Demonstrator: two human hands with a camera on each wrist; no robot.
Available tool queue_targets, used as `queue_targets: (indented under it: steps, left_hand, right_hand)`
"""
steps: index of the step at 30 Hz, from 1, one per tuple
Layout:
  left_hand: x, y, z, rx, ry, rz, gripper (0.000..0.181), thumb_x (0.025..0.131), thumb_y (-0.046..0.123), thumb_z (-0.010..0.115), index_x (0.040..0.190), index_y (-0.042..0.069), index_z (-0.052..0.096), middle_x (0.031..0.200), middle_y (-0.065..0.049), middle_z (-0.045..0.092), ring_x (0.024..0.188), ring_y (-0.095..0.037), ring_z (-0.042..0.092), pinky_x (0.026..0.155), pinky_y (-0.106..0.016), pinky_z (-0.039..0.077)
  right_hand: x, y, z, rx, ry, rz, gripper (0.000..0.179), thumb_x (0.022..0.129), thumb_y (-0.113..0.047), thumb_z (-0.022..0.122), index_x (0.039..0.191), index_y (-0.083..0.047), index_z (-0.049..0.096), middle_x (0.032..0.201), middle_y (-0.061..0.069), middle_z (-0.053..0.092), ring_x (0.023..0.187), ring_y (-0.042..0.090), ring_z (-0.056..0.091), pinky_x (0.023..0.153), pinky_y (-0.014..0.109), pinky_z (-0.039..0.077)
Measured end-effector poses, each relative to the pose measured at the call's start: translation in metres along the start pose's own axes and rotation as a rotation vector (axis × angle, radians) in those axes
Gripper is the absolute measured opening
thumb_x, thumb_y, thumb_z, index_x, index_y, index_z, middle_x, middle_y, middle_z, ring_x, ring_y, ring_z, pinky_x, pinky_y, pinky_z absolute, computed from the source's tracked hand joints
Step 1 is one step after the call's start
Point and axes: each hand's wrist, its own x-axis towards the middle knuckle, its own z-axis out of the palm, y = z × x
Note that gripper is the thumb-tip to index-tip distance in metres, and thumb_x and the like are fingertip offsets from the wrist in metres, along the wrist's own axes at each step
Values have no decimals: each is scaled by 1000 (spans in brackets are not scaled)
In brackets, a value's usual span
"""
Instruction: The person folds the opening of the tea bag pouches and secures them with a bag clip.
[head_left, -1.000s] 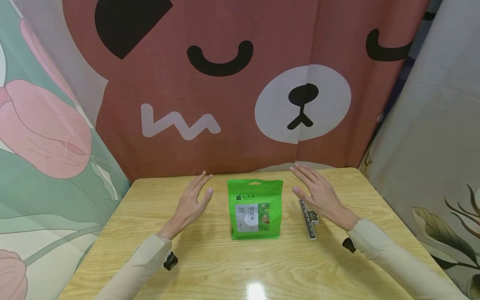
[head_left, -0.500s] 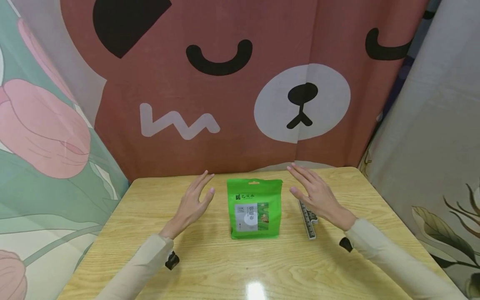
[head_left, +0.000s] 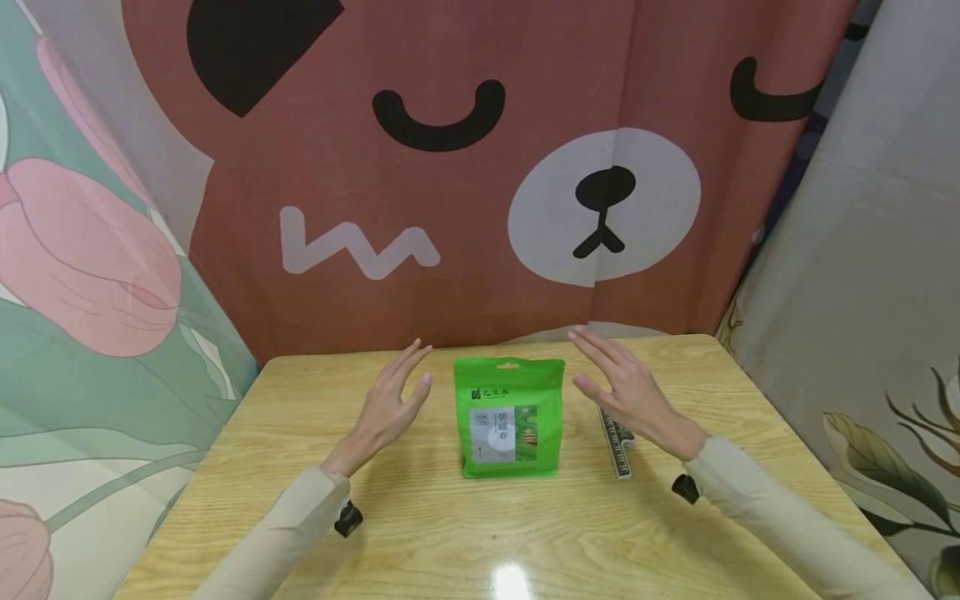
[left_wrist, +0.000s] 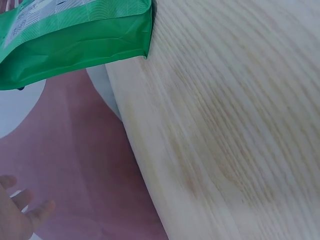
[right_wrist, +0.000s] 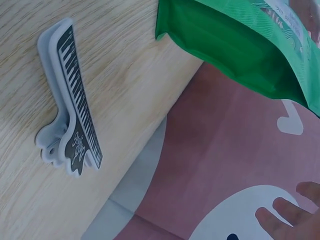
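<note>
A bright green tea pouch [head_left: 508, 385] stands upright mid-table, its printed label toward me. To its left hovers my left hand [head_left: 384, 410], fingers extended and a gap between it and the pouch. My right hand [head_left: 633, 396] is on the other side, also with straight fingers and holding nothing. Below the right hand lies a white and black clip [head_left: 618, 454] with a piano-key print; the hand hides its far end. In the right wrist view the whole clip [right_wrist: 77, 95] shows, with its squeeze handles. The left wrist view shows the bottom of the pouch [left_wrist: 85, 50] and a few fingertips.
The light wooden table [head_left: 420, 533] ends at a back edge just past the pouch. Behind it hangs a reddish-brown curtain [head_left: 465, 292] with a cartoon bear. Patterned curtains flank the left and right sides. A dark wrist camera [head_left: 348, 518] hangs under the left cuff.
Both hands have drifted slightly inward toward the pouch, the right one a little more. The pouch and clip have stayed in place.
</note>
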Motion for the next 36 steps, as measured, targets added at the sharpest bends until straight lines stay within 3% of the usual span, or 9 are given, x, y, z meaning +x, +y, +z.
queue_targets:
  steps: [11, 36]
  left_hand:
    - [2, 5, -1, -19, 1, 15, 48, 103, 37, 48, 150, 24, 45, 157, 2, 34, 142, -28, 34, 106, -62, 30]
    - [15, 21, -4, -62, 17, 83, 48, 103, 36, 49, 149, 21, 46, 155, 1, 38, 141, -24, 36, 107, -60, 31]
  right_hand:
    - [5, -6, 1, 43, 29, -15, 66, 102, -56, 44, 150, -11, 45, 152, 8, 43, 132, 35, 46, 100, 60, 39]
    - [12, -16, 6, 139, 76, -65, 63, 99, -50, 57, 145, -7, 51, 142, 13, 54, 127, 33, 53, 96, 54, 46]
